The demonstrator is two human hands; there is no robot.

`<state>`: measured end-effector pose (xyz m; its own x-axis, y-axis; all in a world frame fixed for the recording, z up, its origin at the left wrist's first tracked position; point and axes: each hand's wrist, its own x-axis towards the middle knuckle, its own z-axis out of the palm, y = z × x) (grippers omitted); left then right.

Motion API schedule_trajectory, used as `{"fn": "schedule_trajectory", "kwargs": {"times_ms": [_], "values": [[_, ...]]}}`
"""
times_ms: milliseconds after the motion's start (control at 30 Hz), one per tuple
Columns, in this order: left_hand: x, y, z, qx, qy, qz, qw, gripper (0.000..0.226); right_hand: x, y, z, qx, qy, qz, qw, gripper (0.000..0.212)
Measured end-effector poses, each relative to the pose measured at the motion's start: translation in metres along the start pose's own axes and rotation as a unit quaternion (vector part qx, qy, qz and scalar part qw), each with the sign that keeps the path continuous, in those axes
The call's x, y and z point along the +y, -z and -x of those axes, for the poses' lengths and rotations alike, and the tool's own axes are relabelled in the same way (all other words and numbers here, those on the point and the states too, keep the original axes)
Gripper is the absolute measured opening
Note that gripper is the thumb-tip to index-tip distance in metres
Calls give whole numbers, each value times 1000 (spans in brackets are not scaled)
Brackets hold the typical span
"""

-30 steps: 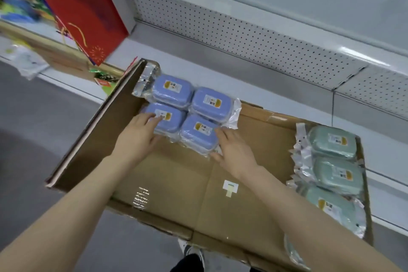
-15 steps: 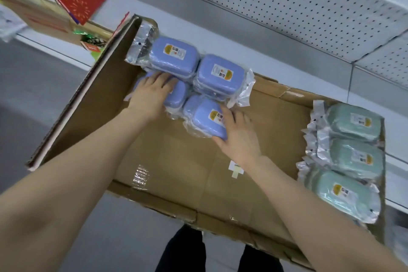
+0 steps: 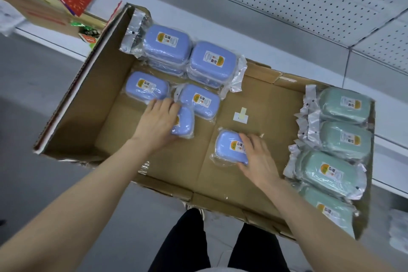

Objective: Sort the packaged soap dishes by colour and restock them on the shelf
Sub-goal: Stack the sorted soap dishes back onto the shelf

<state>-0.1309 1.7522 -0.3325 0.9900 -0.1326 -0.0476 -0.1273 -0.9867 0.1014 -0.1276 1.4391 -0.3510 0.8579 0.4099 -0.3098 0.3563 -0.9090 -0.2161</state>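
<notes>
Left hand clasps blue dish; right hand apparently clasps second blue dish, green dishes beside.

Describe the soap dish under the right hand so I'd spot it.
Find the big cardboard box, then its bare middle floor. The blue soap dish there lies alone under the right hand, away from the blue cluster and green row.

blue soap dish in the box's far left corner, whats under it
Under the far-left blue soap dish, the edge of another blue packaged dish shows. Its top and anything lower are covered, so the stack's count is unclear.
</notes>
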Motion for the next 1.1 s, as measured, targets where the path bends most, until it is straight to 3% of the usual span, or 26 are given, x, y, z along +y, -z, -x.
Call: {"fn": "schedule_trajectory", "kwargs": {"times_ms": [233,533,767,967,1100], "values": [[53,-32,31,-51,30,66,996,82,-5,-4,-9,-20,-4,95,995,104],[54,-30,35,-110,33,43,992,88,-7,13,-4,-35,-26,43,998,92],[70,23,17,-97,12,66,993,84,14,73,25,60,-37,14,997,90],[106,99,-35,-27,-50,95,994,84,55,151,48,185,-35,54,981,96],[145,161,-88,60,-117,103,986,84,97,234,62,268,-35,88,959,96]]}}
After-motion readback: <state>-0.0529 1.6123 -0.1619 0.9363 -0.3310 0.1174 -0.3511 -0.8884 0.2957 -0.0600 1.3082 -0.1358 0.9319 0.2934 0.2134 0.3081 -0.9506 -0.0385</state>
